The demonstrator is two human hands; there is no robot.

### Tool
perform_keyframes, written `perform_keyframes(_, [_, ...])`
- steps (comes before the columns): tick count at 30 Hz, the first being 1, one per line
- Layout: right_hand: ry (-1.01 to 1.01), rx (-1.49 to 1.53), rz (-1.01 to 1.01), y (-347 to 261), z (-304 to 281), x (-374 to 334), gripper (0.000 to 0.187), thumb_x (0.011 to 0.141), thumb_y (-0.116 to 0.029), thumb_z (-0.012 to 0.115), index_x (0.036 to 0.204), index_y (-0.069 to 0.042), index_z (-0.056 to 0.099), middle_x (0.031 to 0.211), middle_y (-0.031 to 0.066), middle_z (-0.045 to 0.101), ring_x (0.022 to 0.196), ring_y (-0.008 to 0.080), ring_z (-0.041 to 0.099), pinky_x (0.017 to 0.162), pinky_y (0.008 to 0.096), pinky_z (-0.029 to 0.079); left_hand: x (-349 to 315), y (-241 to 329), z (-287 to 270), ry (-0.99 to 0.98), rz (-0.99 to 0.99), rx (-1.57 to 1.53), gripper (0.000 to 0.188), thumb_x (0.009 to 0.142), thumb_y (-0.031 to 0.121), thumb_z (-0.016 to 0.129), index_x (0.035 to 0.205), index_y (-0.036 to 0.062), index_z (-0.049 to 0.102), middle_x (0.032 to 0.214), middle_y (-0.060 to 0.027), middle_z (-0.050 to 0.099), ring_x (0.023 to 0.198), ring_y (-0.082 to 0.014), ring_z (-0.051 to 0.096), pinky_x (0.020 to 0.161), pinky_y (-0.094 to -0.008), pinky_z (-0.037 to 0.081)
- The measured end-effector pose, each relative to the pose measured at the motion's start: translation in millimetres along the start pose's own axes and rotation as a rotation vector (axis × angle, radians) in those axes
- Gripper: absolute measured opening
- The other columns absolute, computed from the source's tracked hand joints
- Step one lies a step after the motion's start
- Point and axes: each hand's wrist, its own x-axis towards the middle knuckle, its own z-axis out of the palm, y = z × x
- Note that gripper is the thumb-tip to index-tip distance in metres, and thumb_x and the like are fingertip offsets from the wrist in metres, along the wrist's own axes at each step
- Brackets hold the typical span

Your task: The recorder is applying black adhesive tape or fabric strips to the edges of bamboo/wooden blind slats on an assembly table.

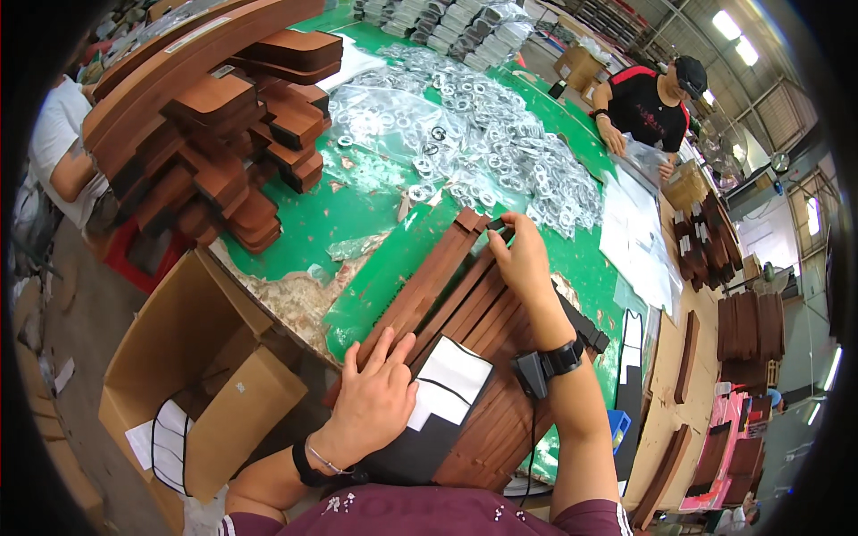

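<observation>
the person's left hand (371, 402) lies flat, its fingers spread apart and not gripping, with the fingertips on the near part of one long brown strip (429, 281). the right hand (523, 259) is at the far end of the strips; its thumb and index finger are closed on the dark end of one strip, while the other fingers are curled. the row of brown strips (487, 326) lies side by side at the near edge of the green tabletop (308, 214), with the strip under the left hand at its left side. on top of this row, just beside the left hand, rests a white card with a black line (456, 375). below the worn near-left edge of the tabletop stands an open cardboard box (264, 393). toward the left edge, a high pile of brown strips (214, 179) is stacked crosswise. in the middle of the tabletop, many ring-shaped parts (545, 170) lie in clear plastic, and scissors (407, 204) lie near them. at the far right edge, a co-worker in a black shirt (645, 112) holds a clear plastic bag (642, 159), close to white sheets (635, 241).
</observation>
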Motion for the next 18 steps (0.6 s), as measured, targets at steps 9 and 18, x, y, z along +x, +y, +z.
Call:
perform_keyframes(9, [0.171, -0.028, -0.29, 14, 13, 3, 0.038, 0.085, -0.017, 0.074, 0.116, 0.0, 0.062, 0.109, 0.0198, 0.067, 0.092, 0.0349, 0.065, 0.081, 0.0427, 0.051, -1, -1, 1, -0.007, -0.009, -0.009, 0.015, 0.091, 0.016, 0.064, 0.089, 0.0055, 0.053, 0.146, -0.0202, 0.051, 0.141, -0.0401, 0.042, 0.109, -0.0647, 0.028])
perform_keyframes(18, [-0.087, 0.134, 0.082, -5, 4, 2, 0.036, 0.085, -0.017, 0.073, 0.118, -0.003, 0.066, 0.107, 0.0171, 0.069, 0.081, 0.0301, 0.064, 0.077, 0.0403, 0.052, -2, -2, -1, -0.006, 0.005, -0.005, 0.017, 0.09, 0.016, 0.065, 0.087, 0.0062, 0.052, 0.146, -0.0198, 0.052, 0.141, -0.0401, 0.042, 0.109, -0.0646, 0.029])
